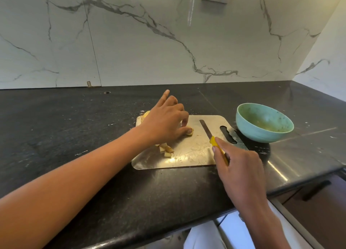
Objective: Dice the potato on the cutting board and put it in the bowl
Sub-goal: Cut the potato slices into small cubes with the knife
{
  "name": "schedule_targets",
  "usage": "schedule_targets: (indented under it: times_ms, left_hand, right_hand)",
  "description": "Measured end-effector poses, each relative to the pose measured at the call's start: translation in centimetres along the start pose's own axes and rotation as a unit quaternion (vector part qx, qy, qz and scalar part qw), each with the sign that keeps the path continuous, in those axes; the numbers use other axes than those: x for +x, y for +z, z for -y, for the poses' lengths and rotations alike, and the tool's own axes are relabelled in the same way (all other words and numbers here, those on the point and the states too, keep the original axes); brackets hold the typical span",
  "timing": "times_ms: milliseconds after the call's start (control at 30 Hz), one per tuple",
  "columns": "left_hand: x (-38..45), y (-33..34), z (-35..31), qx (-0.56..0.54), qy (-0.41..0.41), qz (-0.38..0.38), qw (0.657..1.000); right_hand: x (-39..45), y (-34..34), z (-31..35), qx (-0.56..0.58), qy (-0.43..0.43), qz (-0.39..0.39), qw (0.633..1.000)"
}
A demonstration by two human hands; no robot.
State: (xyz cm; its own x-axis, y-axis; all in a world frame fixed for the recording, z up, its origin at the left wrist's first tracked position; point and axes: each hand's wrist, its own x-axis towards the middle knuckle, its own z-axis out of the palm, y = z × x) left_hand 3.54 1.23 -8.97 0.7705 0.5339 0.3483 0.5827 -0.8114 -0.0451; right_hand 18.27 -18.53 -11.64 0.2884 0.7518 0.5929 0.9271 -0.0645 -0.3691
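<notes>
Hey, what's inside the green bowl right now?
The green bowl holds no potato pieces that can be seen, only a yellowish smear on its inner wall and bottom. Its near rim hides the closest part of the inside.

Black speckled stone countertop (93, 117) w/ white flecks, glossy near its front-right edge, runs along a white marbled wall. Directly on it: 1 metal cutting board (189, 155), rounded corners, handle slot at its right end, lying roughly mid-counter; 1 pale teal bowl (250, 128) just beside the board's right end, looks to overlap the far-right corner, can't tell if touching. 1 small round hole (107, 92) in the counter near the wall, left of board.
</notes>
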Motion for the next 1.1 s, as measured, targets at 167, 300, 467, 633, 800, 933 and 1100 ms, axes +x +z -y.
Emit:
schedule_targets:
  times_ms: [167, 300, 467, 633, 800, 933, 1100]
  left_hand:
    - [-0.4, 0.0, 1.3, -0.058, 0.022, -0.003, 0.998]
    - [-0.6, 0.5, 1.1, -0.076, 0.005, -0.009, 0.997]
    - [-0.7, 1.1, -0.5, -0.045, -0.032, -0.057, 0.997]
    - [-0.8, 1.3, -1.1, -0.035, -0.071, -0.067, 0.995]
    - [-0.8, 1.3, -1.4, -0.047, -0.088, -0.067, 0.993]
    - [-0.7, 1.4, -1.5, -0.048, -0.09, -0.066, 0.993]
    - [-0.7, 1.4, -1.5, -0.048, -0.085, -0.062, 0.993]
  right_hand:
    - [0.7, 0.0, 0.9, -0.053, -0.021, 0.057, 0.997]
    - [1.4, 0.0, 1.0, -0.044, -0.012, 0.088, 0.995]
    - [2.1, 0.4, 1.8, -0.019, 0.006, 0.088, 0.996]
    - [2.4, 0.8, 1.9, -0.017, -0.007, 0.102, 0.995]
    - [2.3, 0.8, 1.7, -0.012, -0.014, 0.109, 0.994]
    - [2.2, 1.0, 1.6, -0.029, -0.038, 0.12, 0.992]
    - [2.8, 1.0, 1.6, -0.039, -0.03, 0.158, 0.986]
